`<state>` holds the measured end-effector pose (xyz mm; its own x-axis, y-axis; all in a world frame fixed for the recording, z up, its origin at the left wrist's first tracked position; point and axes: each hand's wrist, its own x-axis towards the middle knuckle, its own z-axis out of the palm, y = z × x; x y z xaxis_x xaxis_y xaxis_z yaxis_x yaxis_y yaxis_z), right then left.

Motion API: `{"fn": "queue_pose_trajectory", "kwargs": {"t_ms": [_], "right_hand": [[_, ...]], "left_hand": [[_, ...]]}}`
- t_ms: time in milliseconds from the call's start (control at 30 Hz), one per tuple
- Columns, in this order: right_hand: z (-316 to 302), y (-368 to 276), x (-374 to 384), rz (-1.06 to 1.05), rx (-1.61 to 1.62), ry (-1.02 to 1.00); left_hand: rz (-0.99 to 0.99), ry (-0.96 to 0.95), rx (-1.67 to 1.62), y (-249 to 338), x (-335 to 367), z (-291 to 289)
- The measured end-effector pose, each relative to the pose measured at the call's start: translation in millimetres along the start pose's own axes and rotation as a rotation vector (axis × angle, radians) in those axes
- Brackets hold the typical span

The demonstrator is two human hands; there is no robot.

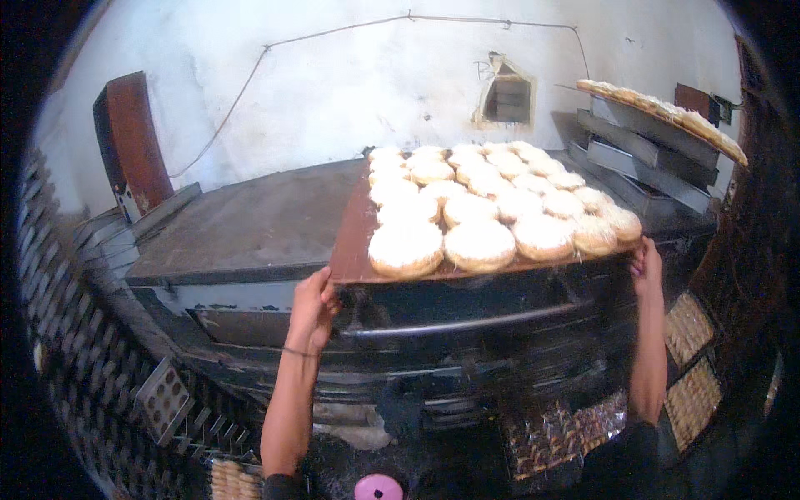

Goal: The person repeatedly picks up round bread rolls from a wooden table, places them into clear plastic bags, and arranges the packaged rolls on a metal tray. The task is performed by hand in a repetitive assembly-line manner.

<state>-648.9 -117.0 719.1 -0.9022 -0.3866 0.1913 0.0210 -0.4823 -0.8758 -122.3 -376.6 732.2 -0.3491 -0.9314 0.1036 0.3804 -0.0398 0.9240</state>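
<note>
A flat brown baking tray carries several rows of round golden buns covered in pale shreds. My left hand grips the tray's near left corner, fingers curled round the edge. At the near right corner, my right hand is closed on the same tray. Both arms reach forward, and the tray lies over the dark top of a large metal oven. Whether the tray's far side rests on that top cannot be made out. Its left strip shows bare beside the buns.
At the right, another loaded tray tops a stack of metal trays. A rusty metal post stands at the left. Trays of baked goods lie low at the right. A pink round object is below.
</note>
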Motion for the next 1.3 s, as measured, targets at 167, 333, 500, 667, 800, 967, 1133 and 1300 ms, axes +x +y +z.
{"fn": "queue_pose_trajectory", "kwargs": {"t_ms": [167, 333, 500, 667, 800, 967, 1133, 1300], "right_hand": [[-8.1, -18.4, -76.3, -0.030, 0.064, -0.033], [-39.5, -16.4, -120.3, -0.092, 0.226, 0.039], [-26.5, 16.9, -94.6, -0.103, 0.563, -0.131], [-24.1, 24.4, -84.9, -0.128, 0.528, -0.025], [-9.1, 39.9, -75.2, -0.088, 0.510, -0.047], [4.0, 42.2, -66.0, -0.053, 0.468, -0.088], [22.4, 36.2, -58.5, -0.048, 0.357, -0.126], [59.5, 29.8, -71.1, -0.029, 0.211, -0.185]], "left_hand": [[0.077, -0.004, -0.091, 30.7, -57.6, -43.1], [0.079, 0.144, -0.468, 8.0, -102.7, -61.9], [0.072, 0.068, -0.649, -5.0, -80.3, -63.6], [-0.035, -0.224, -0.715, 10.3, -31.7, -50.3], [-0.069, -0.357, -0.810, -12.9, -13.9, -65.3], [-0.001, -0.435, -0.855, -9.7, -17.2, -48.7], [0.010, -0.466, -0.902, -10.1, -12.2, -40.9], [0.162, -0.527, -0.858, 4.6, -29.2, -35.8]]}}
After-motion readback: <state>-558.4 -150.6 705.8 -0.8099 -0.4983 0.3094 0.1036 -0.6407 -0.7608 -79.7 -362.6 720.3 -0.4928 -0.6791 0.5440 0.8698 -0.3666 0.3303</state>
